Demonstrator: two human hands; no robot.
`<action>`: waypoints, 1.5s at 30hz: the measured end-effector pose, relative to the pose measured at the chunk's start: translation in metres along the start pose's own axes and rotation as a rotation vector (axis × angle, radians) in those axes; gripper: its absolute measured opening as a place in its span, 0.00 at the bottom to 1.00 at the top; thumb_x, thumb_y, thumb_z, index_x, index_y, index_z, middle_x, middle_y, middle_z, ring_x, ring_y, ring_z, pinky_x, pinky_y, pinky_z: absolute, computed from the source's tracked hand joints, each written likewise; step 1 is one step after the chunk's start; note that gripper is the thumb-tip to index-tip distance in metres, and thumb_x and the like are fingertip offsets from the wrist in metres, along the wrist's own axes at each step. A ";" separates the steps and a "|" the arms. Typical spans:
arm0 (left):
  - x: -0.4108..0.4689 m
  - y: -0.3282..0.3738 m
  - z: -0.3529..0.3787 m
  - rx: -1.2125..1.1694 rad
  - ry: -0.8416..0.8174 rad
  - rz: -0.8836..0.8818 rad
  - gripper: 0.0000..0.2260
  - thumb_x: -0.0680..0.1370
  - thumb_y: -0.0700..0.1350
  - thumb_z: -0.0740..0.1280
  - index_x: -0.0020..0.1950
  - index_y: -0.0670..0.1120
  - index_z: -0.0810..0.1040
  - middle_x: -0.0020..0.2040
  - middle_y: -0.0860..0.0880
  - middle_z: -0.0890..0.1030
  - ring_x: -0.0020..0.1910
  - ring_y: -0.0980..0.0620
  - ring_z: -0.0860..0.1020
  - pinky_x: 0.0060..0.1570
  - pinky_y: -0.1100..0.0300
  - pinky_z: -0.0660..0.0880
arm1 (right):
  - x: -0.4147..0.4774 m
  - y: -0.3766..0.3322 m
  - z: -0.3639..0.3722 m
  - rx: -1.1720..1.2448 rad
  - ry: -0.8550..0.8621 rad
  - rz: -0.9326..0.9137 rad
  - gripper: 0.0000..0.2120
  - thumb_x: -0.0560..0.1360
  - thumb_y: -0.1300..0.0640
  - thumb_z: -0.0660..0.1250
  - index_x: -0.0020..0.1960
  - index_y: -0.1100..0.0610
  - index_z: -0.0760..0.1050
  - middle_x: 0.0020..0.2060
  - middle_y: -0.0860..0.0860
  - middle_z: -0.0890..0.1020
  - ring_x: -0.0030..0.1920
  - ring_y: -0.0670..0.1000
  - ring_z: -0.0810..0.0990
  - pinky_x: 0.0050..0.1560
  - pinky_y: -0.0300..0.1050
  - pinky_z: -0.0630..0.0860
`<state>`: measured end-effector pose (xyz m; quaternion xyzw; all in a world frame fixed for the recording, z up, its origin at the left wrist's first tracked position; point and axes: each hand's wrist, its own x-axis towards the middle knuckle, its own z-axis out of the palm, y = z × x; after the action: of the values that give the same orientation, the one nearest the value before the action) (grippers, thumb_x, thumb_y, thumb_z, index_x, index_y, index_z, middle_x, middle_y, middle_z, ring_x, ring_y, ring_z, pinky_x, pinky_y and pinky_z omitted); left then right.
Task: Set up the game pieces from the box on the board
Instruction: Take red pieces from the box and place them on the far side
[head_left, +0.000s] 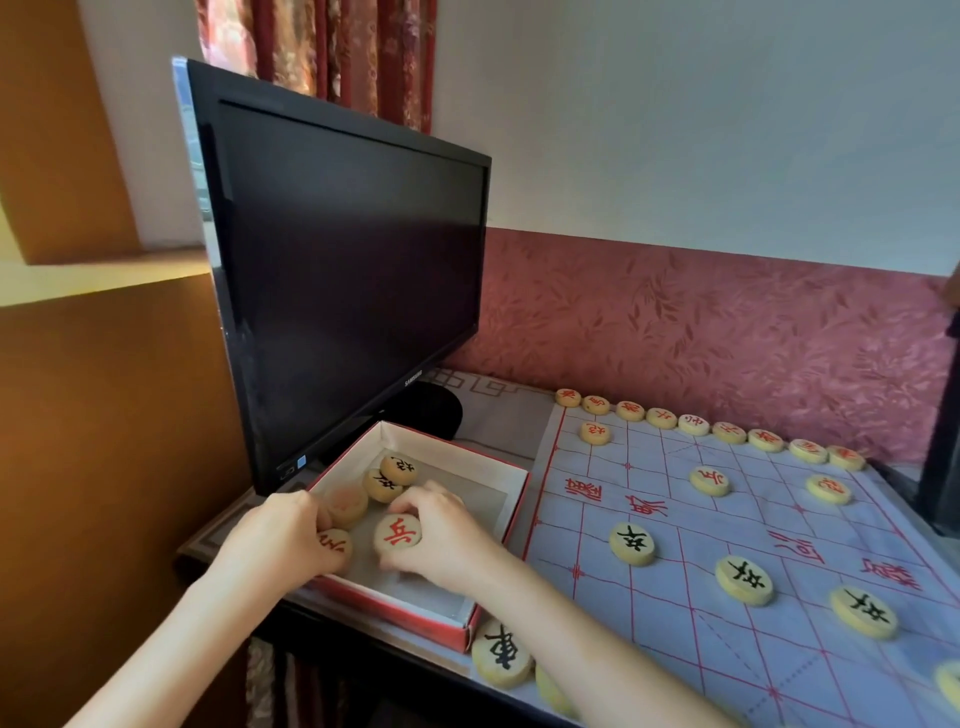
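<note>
A red-sided cardboard box (496, 470) with a white inside stands left of the pale blue game board (737, 525). Both my hands are inside the box. My right hand (441, 532) pinches a round wooden piece with a red character (397, 536). My left hand (278, 535) curls over another red-marked piece (336, 546) at the box's near left. Three more pieces (384, 480) lie loose further back in the box. On the board, a row of red pieces (693, 423) lines the far edge and black-marked pieces (744, 579) sit nearer me.
A black monitor (343, 270) stands right behind the box, its base (431, 410) beside the board's far left corner. A black-marked piece (501, 652) lies at the table's front edge below the box. A patterned wall runs behind the board; a dark object (943, 431) stands far right.
</note>
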<state>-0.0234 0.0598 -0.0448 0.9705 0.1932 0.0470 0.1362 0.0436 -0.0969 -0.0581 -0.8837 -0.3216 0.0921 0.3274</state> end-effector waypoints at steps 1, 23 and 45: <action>-0.002 0.002 0.001 -0.024 0.016 0.004 0.18 0.65 0.57 0.71 0.51 0.51 0.79 0.49 0.51 0.80 0.44 0.52 0.79 0.43 0.60 0.78 | -0.002 0.001 -0.006 0.011 0.004 -0.006 0.26 0.69 0.55 0.73 0.65 0.56 0.70 0.61 0.52 0.69 0.63 0.54 0.68 0.59 0.46 0.71; 0.009 0.231 0.041 -0.440 -0.002 0.613 0.16 0.69 0.50 0.71 0.55 0.50 0.77 0.51 0.52 0.77 0.50 0.54 0.77 0.52 0.59 0.76 | -0.123 0.151 -0.182 0.007 0.372 0.263 0.23 0.69 0.55 0.73 0.63 0.53 0.72 0.58 0.48 0.76 0.57 0.46 0.74 0.56 0.38 0.71; 0.051 0.469 0.149 -0.431 -0.238 0.690 0.21 0.73 0.45 0.65 0.64 0.44 0.65 0.58 0.43 0.77 0.56 0.43 0.76 0.53 0.50 0.74 | -0.196 0.344 -0.299 0.040 0.599 0.641 0.25 0.67 0.66 0.74 0.62 0.62 0.72 0.52 0.55 0.78 0.50 0.50 0.76 0.51 0.39 0.68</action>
<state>0.2145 -0.3736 -0.0533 0.9262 -0.1746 0.0169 0.3337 0.1774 -0.5741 -0.0570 -0.9200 0.0798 -0.0653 0.3781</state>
